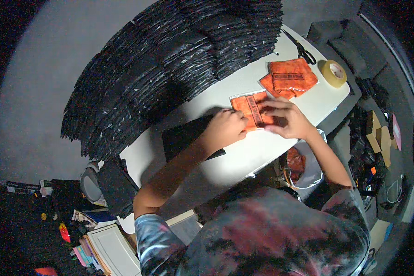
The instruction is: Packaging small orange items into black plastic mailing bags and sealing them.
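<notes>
An orange packet [253,112] in clear plastic, with a dark printed band, lies on the white tabletop [224,169] between my hands. My left hand [226,127] has its curled fingers at the packet's left edge. From the other side, my right hand [289,117] holds it, fingers over the top and thumb by the lower corner. Part of the packet is hidden under the fingers. Beneath my left forearm and wrist is a flat black sheet or bag [179,138]. Farther right, several more orange packets [289,78] overlap in a small pile.
Black flat packages [179,58] form a tall stack along the table's far side. Black-handled scissors [302,51] and a roll of packing tape [334,74] lie near the right end. Below the near edge, a white bag [310,176] holds orange-red items. A dark sofa [358,48] stands beyond.
</notes>
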The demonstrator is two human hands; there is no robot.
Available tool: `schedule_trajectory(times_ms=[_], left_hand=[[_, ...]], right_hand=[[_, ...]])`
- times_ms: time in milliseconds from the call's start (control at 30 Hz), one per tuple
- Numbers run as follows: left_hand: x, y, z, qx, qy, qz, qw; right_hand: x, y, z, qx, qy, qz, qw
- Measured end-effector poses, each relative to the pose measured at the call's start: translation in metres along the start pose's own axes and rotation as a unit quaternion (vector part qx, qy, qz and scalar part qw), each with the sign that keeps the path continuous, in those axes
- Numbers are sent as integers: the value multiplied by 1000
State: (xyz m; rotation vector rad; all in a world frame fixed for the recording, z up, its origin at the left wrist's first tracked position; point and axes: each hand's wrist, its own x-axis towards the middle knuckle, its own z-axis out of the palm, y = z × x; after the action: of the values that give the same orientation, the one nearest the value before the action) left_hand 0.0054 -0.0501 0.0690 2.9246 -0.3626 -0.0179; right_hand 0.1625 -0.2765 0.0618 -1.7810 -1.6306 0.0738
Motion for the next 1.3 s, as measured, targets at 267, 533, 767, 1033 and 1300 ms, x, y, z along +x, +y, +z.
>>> schedule_trajectory(times_ms=[267,533,767,1033,1300], left_hand=[[9,4,-2,-77,65,-42,994],[34,-30,5,-173,79,-74,979],[49,-64,20,-111,114,-154,975],[38,-65,40,-229,211,-38,949],[28,-48,58,-491,250,-7,834]], right_hand=[[-28,11,22,-78,80,50,992],[5,38,28,31,171,90,981],[8,35,33,62,184,202,960],[4,37,36,54,173,216,959],[-7,37,39,182,198,209,940]])
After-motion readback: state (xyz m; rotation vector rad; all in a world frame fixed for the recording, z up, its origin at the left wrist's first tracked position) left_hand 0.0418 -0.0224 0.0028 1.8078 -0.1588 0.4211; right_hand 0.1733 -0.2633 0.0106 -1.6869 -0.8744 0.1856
